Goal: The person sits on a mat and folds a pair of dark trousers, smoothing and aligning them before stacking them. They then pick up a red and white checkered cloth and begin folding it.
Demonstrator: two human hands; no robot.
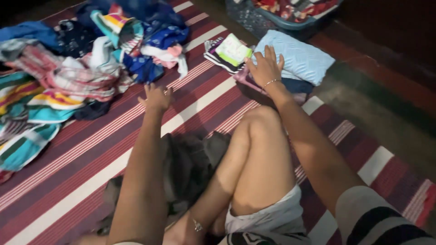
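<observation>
I sit on a striped mat (91, 154) with my bent knee in front of me. My right hand (265, 67), a thin bracelet on its wrist, rests flat with fingers spread on a stack of folded clothes (254, 79), next to a folded light blue cloth (299, 59). A folded striped garment with a pale green patch (227, 53) lies just left of that hand. My left hand (156, 97) reaches out over the mat toward a big pile of unfolded colourful clothes (81, 59), fingers loosely apart, holding nothing.
A dark grey garment (190, 163) lies on the mat by my legs. A blue plastic basket (281, 18) with patterned cloth stands at the top. Bare dark floor (386, 104) runs along the right of the mat.
</observation>
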